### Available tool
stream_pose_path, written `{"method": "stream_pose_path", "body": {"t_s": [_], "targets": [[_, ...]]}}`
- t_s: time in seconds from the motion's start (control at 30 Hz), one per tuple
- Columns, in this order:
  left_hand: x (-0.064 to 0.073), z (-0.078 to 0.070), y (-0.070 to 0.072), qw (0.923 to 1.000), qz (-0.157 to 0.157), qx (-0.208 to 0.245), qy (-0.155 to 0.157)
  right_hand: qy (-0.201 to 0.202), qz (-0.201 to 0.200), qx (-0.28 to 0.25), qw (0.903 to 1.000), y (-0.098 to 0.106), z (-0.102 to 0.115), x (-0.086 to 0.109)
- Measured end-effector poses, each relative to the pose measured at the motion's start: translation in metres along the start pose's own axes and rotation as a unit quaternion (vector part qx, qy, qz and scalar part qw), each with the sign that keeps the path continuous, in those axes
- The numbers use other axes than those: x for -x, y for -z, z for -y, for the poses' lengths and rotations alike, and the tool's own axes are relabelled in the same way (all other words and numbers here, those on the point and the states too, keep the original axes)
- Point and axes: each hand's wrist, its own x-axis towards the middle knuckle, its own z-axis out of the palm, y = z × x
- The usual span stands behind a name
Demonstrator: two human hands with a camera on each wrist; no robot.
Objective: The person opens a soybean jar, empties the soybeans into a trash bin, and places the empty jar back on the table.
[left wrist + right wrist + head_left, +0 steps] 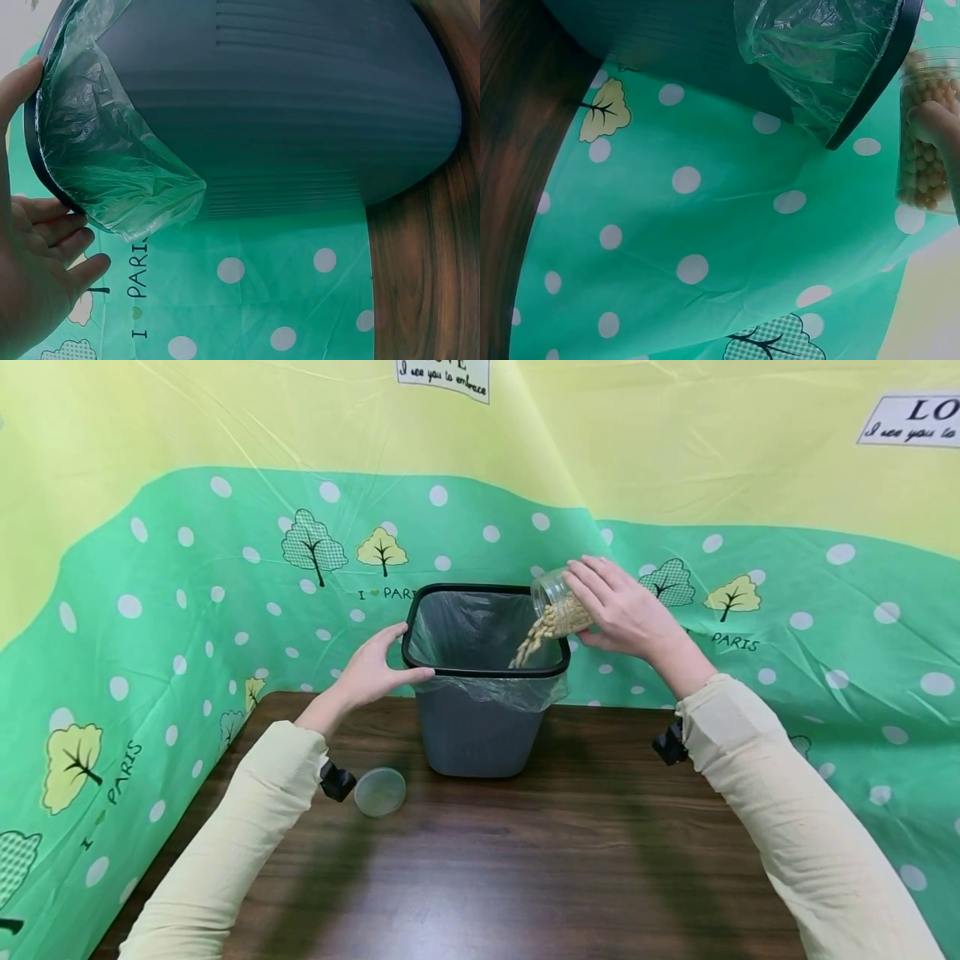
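In the head view my right hand (626,614) grips a clear jar (550,591), tipped over the right side of a grey trash can (480,727). Small pale tan bean-like pieces (536,633) stream from its mouth into the can. More of them (928,169) fill the jar in the right wrist view. My left hand (367,670) rests spread at the can's left front corner, thumb along the front of the black rim (491,673) and fingertips at its left side. A clear plastic bag (124,165) lines the can and hangs over the rim.
A round translucent lid (380,792) lies on the dark wooden table (510,868), left of the can's base. Behind stands a green and yellow cloth backdrop (247,577) with trees and dots, close to the table's back and left edges.
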Motion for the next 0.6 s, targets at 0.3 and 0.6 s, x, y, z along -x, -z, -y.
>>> {"method": "stream_pose_path", "body": {"t_s": [0.3,0.6], "targets": [[0.0,-0.0004,-0.0002,1.0,0.0,0.004,0.003,0.012,0.009,-0.005,0.9999,0.0034,0.0022,-0.0023],[0.0006,-0.0005,-0.0001,1.0,0.0,0.006,0.007,0.016,0.015,-0.018,0.9996,0.001,0.0041,0.0003]]}}
